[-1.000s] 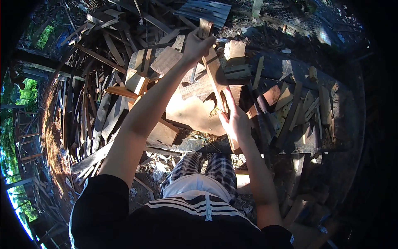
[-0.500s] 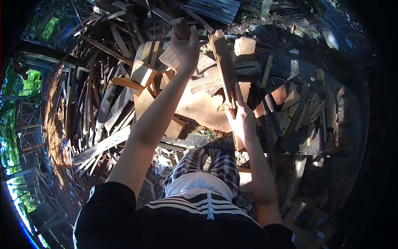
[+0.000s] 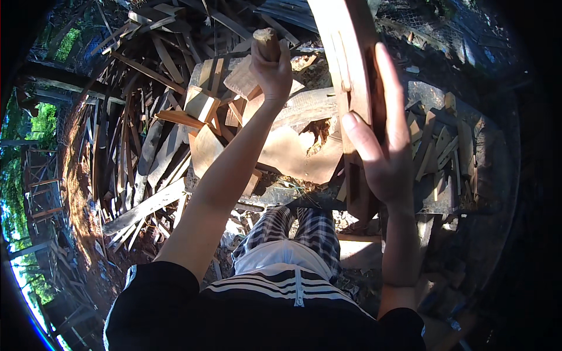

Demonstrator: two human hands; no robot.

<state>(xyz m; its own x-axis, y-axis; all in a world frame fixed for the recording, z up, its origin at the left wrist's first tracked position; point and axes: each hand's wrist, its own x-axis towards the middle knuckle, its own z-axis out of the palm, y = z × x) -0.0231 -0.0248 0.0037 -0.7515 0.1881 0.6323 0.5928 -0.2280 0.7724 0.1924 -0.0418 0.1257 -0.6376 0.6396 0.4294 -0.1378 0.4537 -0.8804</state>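
Observation:
My left hand [image 3: 273, 73] is closed around a thick wooden stick [image 3: 266, 42]. Its blunt, pale end sticks up past the fingers, and its lower part is hidden. On the right, my right hand [image 3: 386, 146] grips a long wooden plank [image 3: 345, 58], thumb on the near face and fingers along the right side. The plank is raised toward me and has a split or groove along it. Between my hands lies a broad, sunlit block of wood [image 3: 298, 155] with a rough, dark hollow and crumbs near its right end.
Scrap offcuts [image 3: 202, 108] lean together left of the block. A heap of long wood strips [image 3: 140, 128] fills the left side. More short offcuts [image 3: 448, 149] lie at the right on a dark surface. Grey corrugated sheet [image 3: 287, 14] lies at the back.
My right hand has lifted the plank toward me and to the right, uncovering the block's hollow. My left hand has shifted slightly right with the stick still in it.

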